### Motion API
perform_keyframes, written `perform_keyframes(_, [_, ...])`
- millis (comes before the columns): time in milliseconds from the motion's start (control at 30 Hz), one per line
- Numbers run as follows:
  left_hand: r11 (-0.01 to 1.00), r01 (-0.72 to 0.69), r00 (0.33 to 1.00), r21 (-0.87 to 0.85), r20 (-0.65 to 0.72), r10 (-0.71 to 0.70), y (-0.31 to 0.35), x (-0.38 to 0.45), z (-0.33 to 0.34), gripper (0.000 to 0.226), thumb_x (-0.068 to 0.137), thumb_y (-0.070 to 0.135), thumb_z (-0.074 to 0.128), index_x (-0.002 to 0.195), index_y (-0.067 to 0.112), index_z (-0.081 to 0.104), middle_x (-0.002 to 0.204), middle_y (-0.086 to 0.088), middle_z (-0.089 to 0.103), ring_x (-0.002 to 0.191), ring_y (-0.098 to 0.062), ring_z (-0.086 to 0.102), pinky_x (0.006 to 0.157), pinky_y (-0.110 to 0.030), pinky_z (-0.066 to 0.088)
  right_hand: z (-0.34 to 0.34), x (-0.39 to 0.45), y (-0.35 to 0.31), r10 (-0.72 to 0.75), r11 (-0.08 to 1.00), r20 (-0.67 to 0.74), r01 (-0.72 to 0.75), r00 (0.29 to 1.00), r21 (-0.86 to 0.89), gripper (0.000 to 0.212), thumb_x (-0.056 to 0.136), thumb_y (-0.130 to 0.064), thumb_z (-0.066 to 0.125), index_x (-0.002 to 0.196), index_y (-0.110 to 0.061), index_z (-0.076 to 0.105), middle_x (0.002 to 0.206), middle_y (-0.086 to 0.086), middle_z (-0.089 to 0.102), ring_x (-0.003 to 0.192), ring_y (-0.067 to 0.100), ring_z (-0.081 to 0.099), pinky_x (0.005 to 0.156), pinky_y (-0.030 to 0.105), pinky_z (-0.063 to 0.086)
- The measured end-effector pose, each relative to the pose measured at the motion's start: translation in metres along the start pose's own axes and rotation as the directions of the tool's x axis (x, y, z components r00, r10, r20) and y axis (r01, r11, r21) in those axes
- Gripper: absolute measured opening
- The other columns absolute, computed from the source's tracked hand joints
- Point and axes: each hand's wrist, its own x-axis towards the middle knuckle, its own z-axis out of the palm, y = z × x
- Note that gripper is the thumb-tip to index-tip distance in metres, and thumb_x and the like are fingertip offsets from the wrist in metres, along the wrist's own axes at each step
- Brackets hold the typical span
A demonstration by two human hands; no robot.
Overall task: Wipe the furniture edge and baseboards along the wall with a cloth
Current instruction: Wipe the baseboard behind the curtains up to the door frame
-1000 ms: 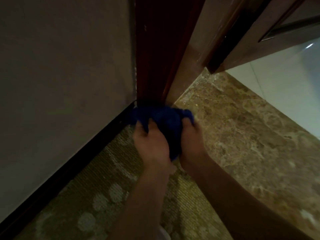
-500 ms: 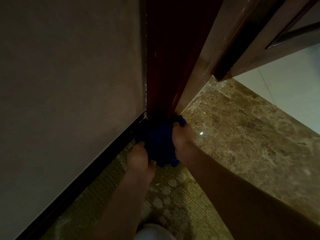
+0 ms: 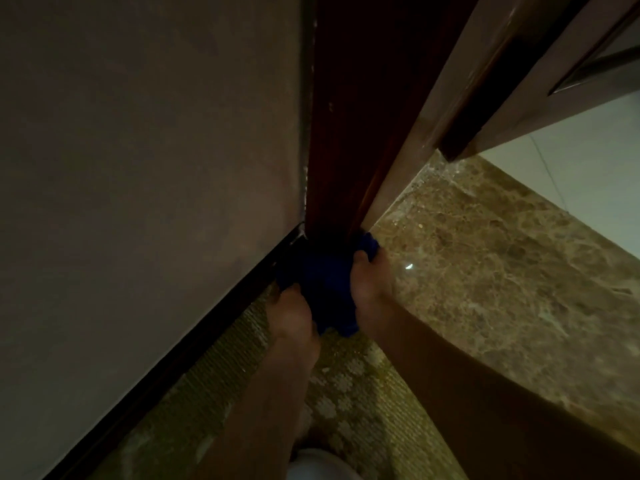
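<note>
Wall, one broad plain face, fills everything from nine to twelve o'clock, with one dark baseboard running along its foot toward seven. One reddish wooden door frame rises at twelve, one marble threshold lies at three, and one patterned carpet at six. One blue cloth sits bunched against the frame's foot at centre, where baseboard meets frame. Two hands grip it: left hand at its seven o'clock side, right hand at its three, fingers curled into the fabric.
</note>
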Motion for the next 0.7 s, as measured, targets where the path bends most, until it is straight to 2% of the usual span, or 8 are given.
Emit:
perform_keyframes(67, [1.0,-0.011,0.997,0.005,0.075,0.011,0.0,0.004,-0.005,0.042,0.105,0.009,0.035,0.145,0.021,0.043,0.14,-0.012,0.053,0.112,-0.03,0.059,0.088,-0.044,0.052,-0.001,-0.001,-0.002,0.037,0.999,0.023,-0.037,0.999,0.008,0.037,0.1,-0.025,0.04,0.136,-0.02,0.044,0.125,0.014,0.06,0.108,0.033,0.061,0.097,0.051,0.051])
perform_keyframes(167, [0.999,-0.048,0.984,-0.025,0.173,0.051,0.012,-0.002,0.004,0.041,0.104,0.011,0.035,0.143,0.017,0.046,0.134,-0.012,0.057,0.102,-0.026,0.062,0.076,-0.039,0.055,-0.011,-0.016,-0.007,-0.016,0.995,0.037,0.013,0.999,0.103,0.026,0.1,-0.021,0.041,0.121,-0.016,0.055,0.111,0.016,0.067,0.098,0.033,0.066,0.084,0.044,0.055])
perform_keyframes(233, [0.991,-0.132,0.971,-0.036,0.195,0.136,0.017,-0.003,0.01,0.043,0.103,0.016,0.04,0.145,0.023,0.044,0.138,-0.009,0.055,0.112,-0.026,0.06,0.089,-0.042,0.053,-0.018,-0.025,-0.009,-0.117,0.973,0.008,0.113,0.993,0.201,0.023,0.1,-0.017,0.04,0.113,-0.011,0.059,0.102,0.019,0.069,0.09,0.033,0.067,0.07,0.039,0.053])
perform_keyframes(333, [0.963,-0.271,0.943,-0.004,0.197,0.267,0.016,-0.007,0.008,0.044,0.101,0.017,0.045,0.144,0.027,0.045,0.139,-0.005,0.055,0.122,-0.026,0.057,0.104,-0.049,0.045,-0.017,-0.033,-0.007,-0.255,0.944,-0.032,0.256,0.966,0.21,0.022,0.099,-0.013,0.04,0.112,-0.01,0.058,0.103,0.02,0.066,0.088,0.031,0.066,0.069,0.037,0.053])
perform_keyframes(433, [0.954,-0.269,0.957,0.133,0.145,0.25,0.006,-0.008,0.002,0.041,0.101,0.017,0.046,0.14,0.029,0.049,0.134,-0.003,0.059,0.118,-0.027,0.06,0.102,-0.05,0.046,-0.014,-0.026,0.008,-0.216,0.968,-0.003,0.214,0.976,0.132,0.023,0.101,-0.014,0.04,0.117,-0.015,0.056,0.106,0.011,0.066,0.093,0.024,0.066,0.074,0.034,0.055])
perform_keyframes(533, [0.97,-0.131,0.991,0.207,0.02,0.13,-0.007,-0.012,-0.028,0.038,0.101,0.014,0.044,0.137,0.019,0.051,0.13,-0.013,0.06,0.114,-0.035,0.06,0.102,-0.053,0.046,-0.015,-0.02,0.035,-0.128,0.982,0.055,0.135,0.99,-0.133,0.021,0.099,-0.016,0.045,0.112,-0.005,0.057,0.1,0.012,0.064,0.09,0.027,0.063,0.072,0.034,0.049])
perform_keyframes(633, [0.966,-0.061,0.992,0.251,-0.096,0.088,-0.011,-0.025,-0.066,0.032,0.101,0.009,0.041,0.131,0.0,0.052,0.099,-0.013,0.063,0.087,-0.027,0.061,0.079,-0.036,0.051,-0.004,-0.026,0.036,-0.12,0.975,0.069,0.131,0.99,-0.181,0.011,0.095,-0.017,0.05,0.091,-0.011,0.059,0.088,0.012,0.064,0.077,0.027,0.064,0.059,0.029,0.045])
perform_keyframes(700, [0.988,-0.04,0.998,0.146,-0.033,0.045,-0.007,-0.031,-0.083,0.032,0.103,0.007,0.035,0.128,0.001,0.054,0.089,-0.01,0.063,0.076,-0.023,0.06,0.061,-0.028,0.052,0.021,-0.03,0.023,-0.239,0.952,0.075,0.249,0.968,-0.18,0.016,0.093,-0.016,0.049,0.099,-0.014,0.063,0.094,0.006,0.067,0.085,0.025,0.065,0.07,0.033,0.053])
